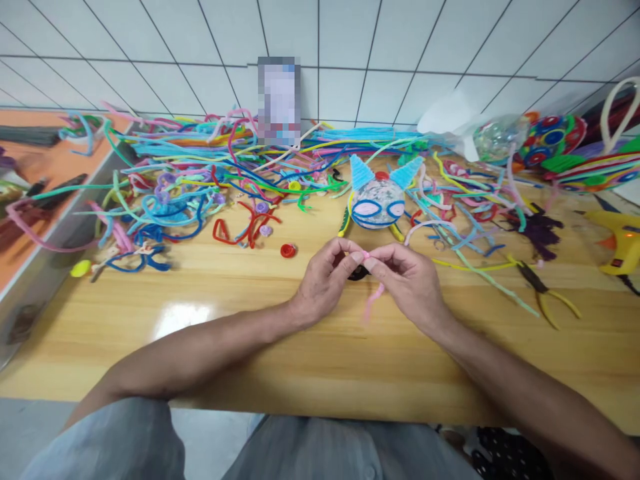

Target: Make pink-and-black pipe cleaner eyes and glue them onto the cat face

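Between my two hands is a pink pipe cleaner, pinched at the fingertips, with one end hanging down below my right fingers. My left hand grips it from the left with thumb and forefinger. From the other side, my right hand pinches it close to the left fingertips. Just beyond the hands sits a round ball figure with light blue pointed ears and blue-ringed pink eyes. A black item lies partly hidden under my fingertips; its kind cannot be made out.
Heaps of coloured pipe cleaners line the back. A red cap-like piece lies left of my hands. On the right are yellow-handled pliers and a yellow glue gun. A phone leans against the tiled wall.
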### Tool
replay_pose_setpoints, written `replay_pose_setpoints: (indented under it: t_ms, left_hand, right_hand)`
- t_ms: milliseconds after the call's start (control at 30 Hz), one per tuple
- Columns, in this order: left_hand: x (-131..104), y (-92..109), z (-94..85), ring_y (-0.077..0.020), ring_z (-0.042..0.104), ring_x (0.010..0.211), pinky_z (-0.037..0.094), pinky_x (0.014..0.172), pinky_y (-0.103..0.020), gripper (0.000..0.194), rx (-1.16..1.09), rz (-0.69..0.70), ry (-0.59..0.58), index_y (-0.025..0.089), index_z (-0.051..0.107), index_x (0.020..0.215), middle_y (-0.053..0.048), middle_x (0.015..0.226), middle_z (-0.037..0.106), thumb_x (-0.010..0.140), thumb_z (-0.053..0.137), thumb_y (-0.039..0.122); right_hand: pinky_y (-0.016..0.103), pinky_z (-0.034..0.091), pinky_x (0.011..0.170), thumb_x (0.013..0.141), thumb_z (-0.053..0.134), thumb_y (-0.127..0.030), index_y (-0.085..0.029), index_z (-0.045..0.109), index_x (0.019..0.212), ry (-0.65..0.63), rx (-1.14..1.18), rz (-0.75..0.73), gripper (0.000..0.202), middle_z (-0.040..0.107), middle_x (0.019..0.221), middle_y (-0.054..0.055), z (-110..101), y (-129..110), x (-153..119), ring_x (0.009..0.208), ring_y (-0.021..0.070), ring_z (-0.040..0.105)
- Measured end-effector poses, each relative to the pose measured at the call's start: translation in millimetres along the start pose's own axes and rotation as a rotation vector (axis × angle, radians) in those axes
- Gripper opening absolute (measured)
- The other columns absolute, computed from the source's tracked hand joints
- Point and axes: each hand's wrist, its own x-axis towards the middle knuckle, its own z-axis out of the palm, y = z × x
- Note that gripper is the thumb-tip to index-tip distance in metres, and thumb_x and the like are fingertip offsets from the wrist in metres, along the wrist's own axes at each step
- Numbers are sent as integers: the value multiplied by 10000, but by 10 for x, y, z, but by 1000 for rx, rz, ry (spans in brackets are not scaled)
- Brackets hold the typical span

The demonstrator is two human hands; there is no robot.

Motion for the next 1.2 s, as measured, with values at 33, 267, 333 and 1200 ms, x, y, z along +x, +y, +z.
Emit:
replay_pose_setpoints:
  t_ms: [33,267,333,1200]
  left_hand:
    - [9,-2,-7,-134,586,788,495,747,-266,213,34,18,-11,172,644,963,-25,886,655,1012,634,378]
    - [92,4,-99,-127,559,738,442,706,-265,95,310,237,-136,169,688,943,-27,858,682,994,654,241]
    - [91,5,-108,-126,566,725,438,688,-263,123,286,202,-130,165,691,929,-27,840,681,995,661,265]
    - [83,91,-87,-117,577,688,457,648,-242,210,43,-19,-65,158,698,892,-18,783,679,928,729,363]
  right_hand:
    - [238,502,465,912,724,-390,-190,730,850,8,-56,-41,209,654,703,-1,-14,2,10,571,117,551]
    - [269,433,598,908,661,-165,-212,679,751,17,-510,-479,165,620,650,-16,-171,-82,102,596,115,532]
    - [272,440,604,928,667,-192,-215,699,779,6,-514,-500,154,635,662,-13,-179,-86,103,599,117,543]
    - [272,463,595,953,696,-260,-220,746,886,10,-383,-351,92,664,693,-8,-132,-39,57,621,136,613]
